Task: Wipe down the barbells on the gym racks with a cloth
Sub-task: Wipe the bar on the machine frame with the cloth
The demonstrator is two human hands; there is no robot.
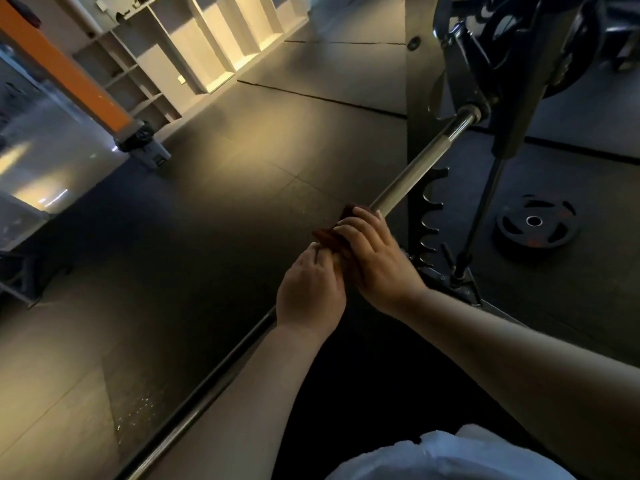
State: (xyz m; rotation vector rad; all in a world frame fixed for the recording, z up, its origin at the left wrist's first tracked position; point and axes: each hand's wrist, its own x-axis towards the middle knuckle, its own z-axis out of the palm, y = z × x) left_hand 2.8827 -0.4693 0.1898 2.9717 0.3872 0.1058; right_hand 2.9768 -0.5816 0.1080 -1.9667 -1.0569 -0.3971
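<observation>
A long chrome steel barbell (415,171) runs diagonally from lower left to upper right, its far end meeting a dark metal rack (419,98). The person's right hand (377,258) curls over a small dark red cloth (332,237), wrapping it round the bar near mid-length. The left hand (311,289) curls over the bar just behind, fingertips touching the cloth's trailing end. The bar looks heavy, rigid and slick where polished, so it is best left on the rack; the soft, light cloth should be gripped fully round it. A black weight plate (535,223) lies on the floor beside the rack. A white open shelf unit (194,46) stands well apart; what its compartments hold cannot be made out
</observation>
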